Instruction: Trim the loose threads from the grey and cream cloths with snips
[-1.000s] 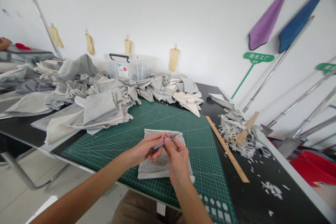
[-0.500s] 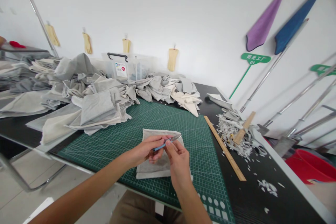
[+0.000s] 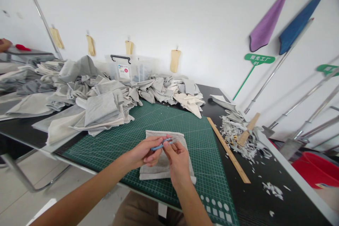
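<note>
Small blue-handled thread snips [image 3: 159, 146] with a pale metal tip are held between my two hands, above the mat. My left hand [image 3: 147, 152] is closed around the blue handle. My right hand [image 3: 177, 159] pinches at the snips near the blade end, its fingertips close to those of the left. Whether a thread or other small thing is also in the fingers, I cannot make out. Beneath both hands a flat grey-white cloth piece [image 3: 155, 172] lies on the green cutting mat [image 3: 106, 152], its middle partly hidden by the hands.
Heaped grey and cream cloths [image 3: 102, 107] cover the left and back of the table, in front of a clear plastic box [image 3: 124, 70]. A wooden ruler [image 3: 229, 152] lies along the mat's right edge. Beyond it are cloth scraps [image 3: 233, 132] and another wooden strip [image 3: 249, 129]. A red bucket [image 3: 315, 169] stands at right.
The snips have turned slightly flatter, and their metal tip is now mostly behind the right fingers. Both hands stay close together over the cloth; the view has shifted slightly.
</note>
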A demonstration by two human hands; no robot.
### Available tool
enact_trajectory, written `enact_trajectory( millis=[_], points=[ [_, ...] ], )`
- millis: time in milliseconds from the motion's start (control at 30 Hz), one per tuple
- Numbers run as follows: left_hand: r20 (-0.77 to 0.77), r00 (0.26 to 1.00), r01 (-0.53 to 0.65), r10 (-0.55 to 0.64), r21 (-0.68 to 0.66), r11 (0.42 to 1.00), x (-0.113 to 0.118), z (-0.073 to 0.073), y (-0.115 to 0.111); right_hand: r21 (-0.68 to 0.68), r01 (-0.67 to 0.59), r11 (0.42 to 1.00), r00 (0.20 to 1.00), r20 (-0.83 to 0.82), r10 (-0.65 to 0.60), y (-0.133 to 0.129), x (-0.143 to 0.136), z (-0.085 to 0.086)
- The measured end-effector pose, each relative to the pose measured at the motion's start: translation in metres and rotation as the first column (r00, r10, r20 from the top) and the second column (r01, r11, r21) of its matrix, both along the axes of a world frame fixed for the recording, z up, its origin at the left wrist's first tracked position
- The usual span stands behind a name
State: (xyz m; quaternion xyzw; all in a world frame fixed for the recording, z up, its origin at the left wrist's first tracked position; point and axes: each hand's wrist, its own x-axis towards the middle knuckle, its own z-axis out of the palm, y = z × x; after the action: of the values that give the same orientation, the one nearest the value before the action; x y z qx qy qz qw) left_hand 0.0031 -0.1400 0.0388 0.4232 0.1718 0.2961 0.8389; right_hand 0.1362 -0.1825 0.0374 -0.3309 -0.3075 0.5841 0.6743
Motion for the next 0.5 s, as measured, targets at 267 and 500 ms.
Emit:
enact_trajectory(
  millis=[267, 500],
  points=[
    [0.091, 0.996, -0.008, 0.014, -0.063, 0.998, 0.014, -0.003, -0.005, -0.022, 0.117, 0.993, 0.992, 0.046, -0.116, -0.001, -0.002, -0.007],
    [0.082, 0.995, -0.055, 0.059, -0.047, 0.997, 0.01, -0.004, -0.003, -0.036, 0.069, 0.997, 0.996, 0.051, -0.067, 0.001, -0.003, -0.001]
  ],
)
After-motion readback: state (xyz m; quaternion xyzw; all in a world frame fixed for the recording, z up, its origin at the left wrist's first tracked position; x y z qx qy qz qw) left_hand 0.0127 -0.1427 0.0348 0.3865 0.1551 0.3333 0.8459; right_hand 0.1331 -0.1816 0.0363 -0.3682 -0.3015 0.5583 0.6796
